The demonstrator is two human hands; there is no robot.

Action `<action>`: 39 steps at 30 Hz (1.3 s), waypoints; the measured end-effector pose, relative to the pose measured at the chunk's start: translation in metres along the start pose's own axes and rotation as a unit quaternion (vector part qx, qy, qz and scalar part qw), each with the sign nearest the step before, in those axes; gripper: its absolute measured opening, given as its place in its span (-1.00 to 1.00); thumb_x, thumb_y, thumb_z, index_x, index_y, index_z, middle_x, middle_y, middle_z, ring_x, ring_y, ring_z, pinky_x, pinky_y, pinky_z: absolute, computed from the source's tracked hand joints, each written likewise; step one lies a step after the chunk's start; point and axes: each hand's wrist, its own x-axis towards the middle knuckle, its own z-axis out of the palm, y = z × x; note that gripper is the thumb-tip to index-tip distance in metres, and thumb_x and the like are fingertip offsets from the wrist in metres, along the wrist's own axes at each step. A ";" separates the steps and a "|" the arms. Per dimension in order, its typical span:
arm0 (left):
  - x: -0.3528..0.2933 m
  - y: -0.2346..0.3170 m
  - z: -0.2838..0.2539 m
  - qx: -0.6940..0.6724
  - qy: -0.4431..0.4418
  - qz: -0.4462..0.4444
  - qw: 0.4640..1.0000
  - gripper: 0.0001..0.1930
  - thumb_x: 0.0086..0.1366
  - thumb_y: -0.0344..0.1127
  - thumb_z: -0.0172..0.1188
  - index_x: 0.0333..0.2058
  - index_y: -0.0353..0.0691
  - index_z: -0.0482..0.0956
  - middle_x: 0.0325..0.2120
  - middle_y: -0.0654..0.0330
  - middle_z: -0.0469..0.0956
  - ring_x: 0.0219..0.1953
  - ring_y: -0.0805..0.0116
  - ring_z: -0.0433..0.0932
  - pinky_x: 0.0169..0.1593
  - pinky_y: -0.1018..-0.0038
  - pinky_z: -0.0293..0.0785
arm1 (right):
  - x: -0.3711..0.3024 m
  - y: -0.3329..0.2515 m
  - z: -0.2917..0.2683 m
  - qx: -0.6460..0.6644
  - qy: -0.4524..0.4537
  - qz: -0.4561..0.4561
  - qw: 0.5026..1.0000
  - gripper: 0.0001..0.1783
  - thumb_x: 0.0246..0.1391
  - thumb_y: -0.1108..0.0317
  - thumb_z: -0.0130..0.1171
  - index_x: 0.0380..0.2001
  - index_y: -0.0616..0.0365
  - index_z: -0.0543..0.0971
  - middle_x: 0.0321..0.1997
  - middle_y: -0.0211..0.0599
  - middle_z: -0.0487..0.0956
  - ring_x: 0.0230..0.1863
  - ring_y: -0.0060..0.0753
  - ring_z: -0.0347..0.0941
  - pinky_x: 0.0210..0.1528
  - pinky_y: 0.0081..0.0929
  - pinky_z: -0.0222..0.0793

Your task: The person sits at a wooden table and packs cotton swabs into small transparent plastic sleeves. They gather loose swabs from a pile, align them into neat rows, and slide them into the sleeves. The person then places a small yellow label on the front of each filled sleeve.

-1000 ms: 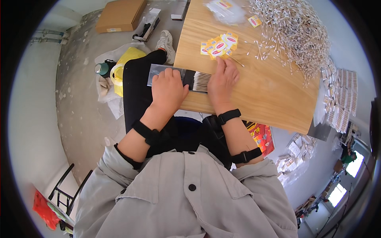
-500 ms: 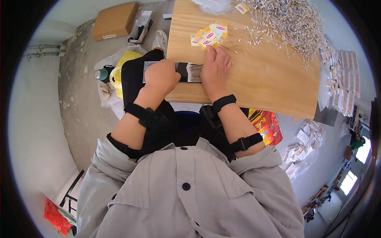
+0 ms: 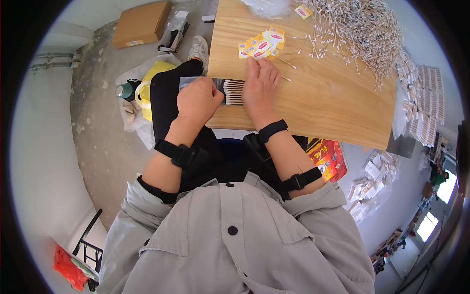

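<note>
My left hand (image 3: 197, 99) is closed at the near left corner of the wooden table, gripping a clear plastic bag (image 3: 184, 81) whose end sticks out past the knuckles. Between my hands lies a flat row of cotton swabs (image 3: 233, 92), side by side over a dark strip. My right hand (image 3: 261, 89) rests over the right end of this row, fingers bent and close together; its fingertips point toward a small pile of yellow and white cards (image 3: 262, 44). My palms hide part of the bag and of the row. Loose swabs lie by the right fingers.
A big heap of cotton swabs (image 3: 362, 32) covers the table's (image 3: 323, 108) far right. Another card (image 3: 303, 11) and clear plastic (image 3: 267, 7) lie at the far edge. Stacked swab packs (image 3: 426, 105) stand beyond the right edge. A cardboard box (image 3: 142, 24) and a bottle (image 3: 124, 91) are at left.
My hands have come slightly closer together, the right one shifting left along the swab row. Less of the dark strip shows between them, and another loose swab's tip appears beside the right fingers.
</note>
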 end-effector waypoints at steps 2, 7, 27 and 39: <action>-0.001 0.001 0.002 -0.007 0.002 -0.004 1.000 -0.85 0.06 -0.24 0.24 -0.52 -0.19 0.56 -0.55 0.10 0.58 -0.46 0.11 0.60 -0.36 0.26 0.48 | 0.000 -0.003 0.003 0.002 0.005 -0.005 1.000 -0.58 0.07 0.49 0.01 0.05 0.24 0.44 0.02 -0.12 0.38 0.21 -0.07 0.25 0.31 -0.05 0.05; -0.003 0.000 0.006 -0.016 0.031 0.001 0.999 -0.84 0.06 -0.24 0.25 -0.53 -0.19 0.55 -0.56 0.11 0.57 -0.46 0.11 0.60 -0.37 0.26 0.48 | 0.003 -0.011 0.007 0.011 -0.003 0.005 1.000 -0.60 0.07 0.49 0.01 0.03 0.22 0.44 0.01 -0.11 0.38 0.21 -0.06 0.24 0.31 -0.04 0.06; -0.001 -0.002 0.004 -0.010 0.013 0.004 1.000 -0.84 0.05 -0.23 0.24 -0.53 -0.19 0.58 -0.56 0.09 0.59 -0.46 0.09 0.60 -0.36 0.25 0.49 | 0.009 -0.021 0.014 -0.006 0.012 0.029 1.000 -0.64 0.09 0.47 0.00 0.00 0.24 0.44 0.00 -0.11 0.39 0.23 -0.01 0.24 0.33 -0.03 0.03; -0.011 -0.003 -0.002 -0.040 0.011 0.031 0.999 -0.83 0.01 -0.26 0.29 -0.46 -0.19 0.56 -0.45 0.11 0.57 -0.35 0.10 0.60 -0.26 0.21 0.45 | 0.008 -0.032 0.023 0.007 0.021 0.045 0.999 -0.64 0.11 0.47 0.02 0.01 0.23 0.44 0.05 -0.12 0.37 0.21 -0.04 0.24 0.30 -0.09 0.07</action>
